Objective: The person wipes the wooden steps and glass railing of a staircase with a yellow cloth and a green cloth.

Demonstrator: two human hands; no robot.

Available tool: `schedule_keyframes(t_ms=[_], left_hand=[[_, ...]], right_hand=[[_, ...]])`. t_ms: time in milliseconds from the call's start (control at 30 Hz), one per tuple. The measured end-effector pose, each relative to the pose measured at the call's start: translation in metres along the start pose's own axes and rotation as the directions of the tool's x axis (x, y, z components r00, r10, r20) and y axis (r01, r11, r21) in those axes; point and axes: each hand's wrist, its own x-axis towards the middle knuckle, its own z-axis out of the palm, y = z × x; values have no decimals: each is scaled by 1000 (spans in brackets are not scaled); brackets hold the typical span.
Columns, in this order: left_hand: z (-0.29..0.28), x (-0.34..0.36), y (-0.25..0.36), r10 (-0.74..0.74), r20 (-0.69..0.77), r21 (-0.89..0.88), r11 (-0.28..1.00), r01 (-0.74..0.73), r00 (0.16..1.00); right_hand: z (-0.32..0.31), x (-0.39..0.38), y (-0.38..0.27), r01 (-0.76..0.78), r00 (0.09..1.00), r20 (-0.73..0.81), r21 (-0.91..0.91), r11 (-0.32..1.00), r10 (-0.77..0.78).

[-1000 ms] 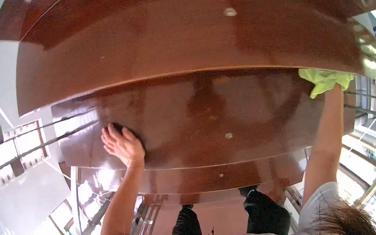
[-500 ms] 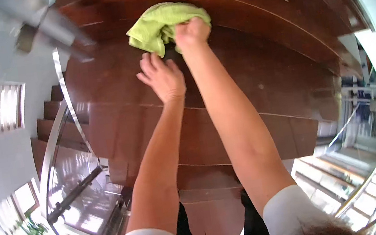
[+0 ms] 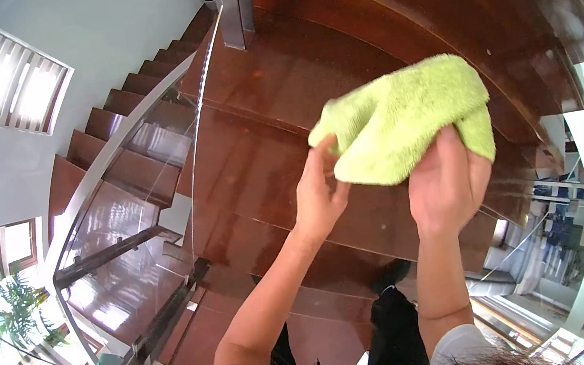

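A lime-green terry cloth (image 3: 410,116) is held up off the brown stair treads (image 3: 269,178), bunched and folded over. My right hand (image 3: 448,178) grips it from below, with the fingers partly hidden behind the fabric. At the cloth's left end, my left hand (image 3: 319,190) has its fingertips on the corner, seemingly pinching it; the tips are partly covered.
Curved brown steps (image 3: 356,6) rise ahead. To the left run a glass panel with a metal handrail (image 3: 125,124) and a grey post (image 3: 230,10); more stairs (image 3: 135,92) lie beyond. Glass railing (image 3: 580,192) borders the right. My shoe (image 3: 394,273) stands on a lower step.
The cloth was lifted off the tread and brought nearer, to the right. My left hand, apart from it before, now touches its corner. The view has turned.
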Motion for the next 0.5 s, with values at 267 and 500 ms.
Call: schedule_keyframes(t_ms=[267, 500], left_hand=[[-67, 22, -29, -397, -345, -483, 852, 202, 851], [-43, 34, -117, 18, -420, 235, 968, 90, 907]], right_hand=[[16, 88, 85, -440, 896, 39, -53, 897, 442], [-16, 65, 276, 516, 817, 498, -857, 19, 292]])
